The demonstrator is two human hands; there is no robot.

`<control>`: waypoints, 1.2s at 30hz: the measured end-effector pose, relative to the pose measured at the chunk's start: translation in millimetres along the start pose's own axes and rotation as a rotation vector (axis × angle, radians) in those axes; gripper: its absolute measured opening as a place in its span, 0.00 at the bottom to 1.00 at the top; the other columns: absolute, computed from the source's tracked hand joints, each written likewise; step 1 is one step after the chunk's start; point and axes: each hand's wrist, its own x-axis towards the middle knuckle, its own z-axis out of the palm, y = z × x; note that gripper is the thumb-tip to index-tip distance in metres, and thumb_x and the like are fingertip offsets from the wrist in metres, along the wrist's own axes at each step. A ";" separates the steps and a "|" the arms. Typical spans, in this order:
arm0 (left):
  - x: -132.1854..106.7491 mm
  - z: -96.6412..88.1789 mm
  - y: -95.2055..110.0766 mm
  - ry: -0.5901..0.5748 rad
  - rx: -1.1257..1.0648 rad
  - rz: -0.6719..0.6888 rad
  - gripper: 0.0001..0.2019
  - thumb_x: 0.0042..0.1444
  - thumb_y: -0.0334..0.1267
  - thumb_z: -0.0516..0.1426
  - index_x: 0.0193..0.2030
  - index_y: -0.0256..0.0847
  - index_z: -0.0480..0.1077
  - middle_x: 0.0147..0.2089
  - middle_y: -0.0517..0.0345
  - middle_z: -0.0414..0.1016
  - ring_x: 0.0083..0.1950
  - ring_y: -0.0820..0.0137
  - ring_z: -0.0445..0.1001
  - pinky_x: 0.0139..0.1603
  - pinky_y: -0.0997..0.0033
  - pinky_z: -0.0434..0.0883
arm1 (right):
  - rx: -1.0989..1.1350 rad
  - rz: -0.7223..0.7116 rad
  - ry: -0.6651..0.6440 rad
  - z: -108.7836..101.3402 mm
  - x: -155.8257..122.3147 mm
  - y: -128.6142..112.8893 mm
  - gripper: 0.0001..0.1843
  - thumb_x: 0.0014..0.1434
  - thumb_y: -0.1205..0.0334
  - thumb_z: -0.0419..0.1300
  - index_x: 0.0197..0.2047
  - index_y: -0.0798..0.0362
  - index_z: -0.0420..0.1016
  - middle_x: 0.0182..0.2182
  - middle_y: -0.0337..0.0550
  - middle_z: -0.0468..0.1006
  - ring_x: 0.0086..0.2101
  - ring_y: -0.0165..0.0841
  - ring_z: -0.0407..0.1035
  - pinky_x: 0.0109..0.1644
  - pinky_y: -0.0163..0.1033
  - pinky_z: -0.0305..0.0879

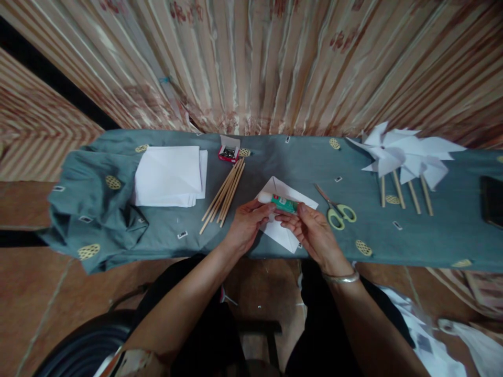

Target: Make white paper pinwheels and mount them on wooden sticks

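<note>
Between my two hands a green glue stick (285, 203) with a white end lies sideways above the table. My left hand (251, 219) is closed on its white end, and my right hand (312, 229) pinches the green end. Beneath them is a square of white paper (288, 238) with crease or cut lines running in from its corners; my hands hide part of it. Just right of the paper rest scissors (337, 212) with light green handles, blades apart. To the left lies a bundle of thin wooden sticks (225, 196).
A stack of white paper (168, 175) lies on the left of the green tablecloth (251, 152). Behind the sticks stands a small open red box (228, 153) of metal pins. Several paper pinwheels (406, 152) on sticks lie at right, near a dark object (492, 200) at the edge.
</note>
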 end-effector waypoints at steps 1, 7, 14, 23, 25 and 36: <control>0.1 -0.1 0.0 0.000 0.000 0.003 0.17 0.31 0.43 0.74 0.26 0.36 0.77 0.25 0.63 0.74 0.26 0.80 0.65 0.29 0.77 0.60 | -0.016 -0.001 -0.007 -0.4 -0.3 0.3 0.18 0.51 0.44 0.69 0.37 0.50 0.82 0.33 0.44 0.86 0.31 0.32 0.80 0.34 0.32 0.78; 1.2 -1.5 -0.9 -0.013 0.006 0.015 0.18 0.32 0.46 0.74 0.25 0.36 0.77 0.24 0.63 0.73 0.26 0.80 0.64 0.30 0.77 0.59 | -0.031 0.016 -0.022 0.1 -1.8 1.8 0.19 0.51 0.43 0.69 0.34 0.52 0.82 0.32 0.45 0.86 0.29 0.31 0.80 0.32 0.31 0.77; 1.6 -3.6 -0.2 -0.019 0.022 0.025 0.18 0.33 0.45 0.74 0.25 0.35 0.76 0.25 0.62 0.72 0.27 0.80 0.63 0.30 0.76 0.59 | -0.017 0.065 -0.031 -0.2 -3.2 0.8 0.22 0.51 0.41 0.68 0.32 0.54 0.83 0.31 0.48 0.86 0.28 0.31 0.80 0.30 0.29 0.75; 0.2 -2.3 -2.4 -0.021 0.051 0.014 0.17 0.35 0.45 0.73 0.27 0.36 0.77 0.26 0.62 0.74 0.27 0.79 0.64 0.30 0.75 0.60 | 0.039 0.059 -0.007 0.2 -2.4 5.1 0.19 0.51 0.43 0.69 0.32 0.52 0.81 0.30 0.45 0.85 0.28 0.31 0.80 0.32 0.31 0.76; 0.1 -3.0 -5.3 -0.043 0.113 0.022 0.16 0.37 0.45 0.72 0.29 0.37 0.78 0.27 0.61 0.74 0.28 0.77 0.66 0.32 0.74 0.62 | 0.063 0.053 0.026 -1.5 -1.4 5.0 0.17 0.49 0.46 0.72 0.33 0.50 0.81 0.30 0.42 0.85 0.29 0.31 0.80 0.32 0.30 0.77; 10.7 -51.0 23.0 -0.047 1.304 0.711 0.17 0.57 0.31 0.56 0.53 0.41 0.74 0.52 0.50 0.74 0.50 0.65 0.73 0.55 0.60 0.70 | -0.274 -0.286 0.295 -33.0 2.3 -16.5 0.12 0.44 0.56 0.75 0.34 0.46 0.82 0.34 0.36 0.83 0.32 0.29 0.75 0.44 0.39 0.74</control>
